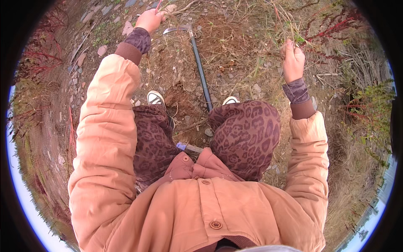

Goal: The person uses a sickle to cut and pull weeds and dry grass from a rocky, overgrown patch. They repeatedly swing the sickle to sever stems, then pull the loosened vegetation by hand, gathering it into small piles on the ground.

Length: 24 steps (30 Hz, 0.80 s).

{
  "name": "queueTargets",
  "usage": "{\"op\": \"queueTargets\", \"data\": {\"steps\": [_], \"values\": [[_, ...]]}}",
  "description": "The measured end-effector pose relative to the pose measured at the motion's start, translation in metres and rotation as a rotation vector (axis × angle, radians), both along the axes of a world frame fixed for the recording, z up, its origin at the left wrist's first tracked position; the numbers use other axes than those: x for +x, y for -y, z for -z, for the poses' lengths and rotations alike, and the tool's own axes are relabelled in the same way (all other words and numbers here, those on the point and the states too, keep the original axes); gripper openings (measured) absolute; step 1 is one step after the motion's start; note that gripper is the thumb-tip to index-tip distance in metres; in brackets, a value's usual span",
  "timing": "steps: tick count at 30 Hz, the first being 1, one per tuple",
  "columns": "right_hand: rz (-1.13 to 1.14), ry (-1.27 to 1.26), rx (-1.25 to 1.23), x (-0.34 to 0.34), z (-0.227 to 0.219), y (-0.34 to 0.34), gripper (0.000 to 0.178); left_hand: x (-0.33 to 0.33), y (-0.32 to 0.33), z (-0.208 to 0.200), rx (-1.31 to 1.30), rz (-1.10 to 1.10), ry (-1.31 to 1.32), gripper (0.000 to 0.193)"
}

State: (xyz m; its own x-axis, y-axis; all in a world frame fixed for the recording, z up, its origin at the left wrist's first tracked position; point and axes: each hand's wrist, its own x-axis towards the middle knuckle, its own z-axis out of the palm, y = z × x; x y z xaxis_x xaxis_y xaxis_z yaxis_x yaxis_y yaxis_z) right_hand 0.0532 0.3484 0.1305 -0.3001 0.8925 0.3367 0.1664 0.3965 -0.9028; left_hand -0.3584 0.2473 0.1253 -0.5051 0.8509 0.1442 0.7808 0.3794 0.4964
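Our right grip [293, 61] is closed on a tuft of grass [290, 32], while our left grip [150, 21] is closed on a thin red stem [158, 5] at the picture's upper edge. Between them, well apart, stony soil [231, 44] leaves room to move around a dark-handled hoe [199, 63] lying lengthwise between our shoes [155, 98]. The upper edge cuts off the stem, our right trouser leg [247, 134] hides the handle's near end, and the tuft's limits blur into surrounding growth.

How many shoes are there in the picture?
2. The left shoe is left of the long dark handle; the right shoe is right of it. The patterned trousers partly hide both.
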Motion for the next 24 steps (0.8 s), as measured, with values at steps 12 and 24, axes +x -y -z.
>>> {"op": "queueTargets", "data": {"steps": [12,24], "values": [[-0.344,0.032,0.170,-0.224,-0.087,0.086,0.035,0.059,0.057,-0.082,0.544,-0.076,0.946,0.018],[-0.398,0.450,0.227,-0.254,-0.050,0.104,0.029,0.057,0.084,-0.063,0.438,0.076,1.456,0.016]]}}
